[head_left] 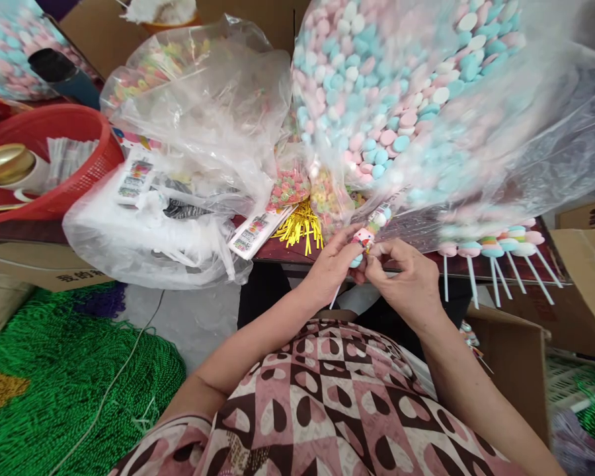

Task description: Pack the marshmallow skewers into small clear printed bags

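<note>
Near the table's front edge, my left hand (pixel 338 259) is closed around a marshmallow lollipop (pixel 369 233) in a clear printed wrapper. Its white stick points down below the fingers. My right hand (pixel 405 272) meets it from the right, thumb and fingertips pinched together close to the wrapper; what they grip is too small to make out. Gold twist ties (pixel 305 228) lie in a bunch to the left of the hands. Several unwrapped marshmallow lollipops (pixel 493 246) lie in a row at the right, sticks hanging over the edge.
A big clear bag of pastel candies (pixel 377 86) fills the back right. Bags of ring candies (pixel 290 182), a plastic bag of printed wrappers (pixel 153 225) and a red basket (pixel 86 142) stand to the left. Green beaded strands (pixel 104 357) cover the floor; a cardboard box (pixel 515 370) is at lower right.
</note>
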The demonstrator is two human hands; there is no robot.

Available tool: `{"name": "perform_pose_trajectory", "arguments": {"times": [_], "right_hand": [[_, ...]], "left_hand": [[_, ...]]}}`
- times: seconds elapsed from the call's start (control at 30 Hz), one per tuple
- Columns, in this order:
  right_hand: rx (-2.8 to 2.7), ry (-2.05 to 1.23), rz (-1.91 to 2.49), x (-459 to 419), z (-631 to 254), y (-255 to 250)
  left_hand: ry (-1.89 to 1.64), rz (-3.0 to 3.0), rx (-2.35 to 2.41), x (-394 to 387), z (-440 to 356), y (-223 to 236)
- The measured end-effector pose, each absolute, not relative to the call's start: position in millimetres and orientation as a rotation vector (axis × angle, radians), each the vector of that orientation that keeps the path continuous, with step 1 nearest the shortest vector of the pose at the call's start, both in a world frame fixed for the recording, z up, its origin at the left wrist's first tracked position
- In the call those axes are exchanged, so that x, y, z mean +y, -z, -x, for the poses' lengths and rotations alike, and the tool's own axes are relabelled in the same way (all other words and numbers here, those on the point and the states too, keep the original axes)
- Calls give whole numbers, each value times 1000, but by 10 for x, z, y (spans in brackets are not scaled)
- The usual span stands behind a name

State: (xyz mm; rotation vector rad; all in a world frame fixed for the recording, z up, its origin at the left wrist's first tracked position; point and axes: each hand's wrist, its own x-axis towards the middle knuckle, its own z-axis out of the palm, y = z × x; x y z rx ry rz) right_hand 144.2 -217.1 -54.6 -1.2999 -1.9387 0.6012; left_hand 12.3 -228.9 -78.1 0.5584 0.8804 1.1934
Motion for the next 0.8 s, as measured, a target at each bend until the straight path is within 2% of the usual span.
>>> {"name": "perform_pose_trajectory", "arguments": {"times": [0.13, 0.3, 0.5, 0.8], "right_hand": [[-1821, -529, 1301, -2158, -1477, 636], [-1955, -341, 1230, -2146, -1422, 719], [-1853, -322, 1313, -2111, -1422, 807], [-1967, -157, 1300, -2053, -1454, 838]], "left_hand": [[-1184, -671, 929, -2295, -113, 793], [-1138, -654, 967, -2286, -124, 827], [-1115, -627, 851, -2288, -109, 790], [-1177, -539, 974, -2307, -171, 771]]}}
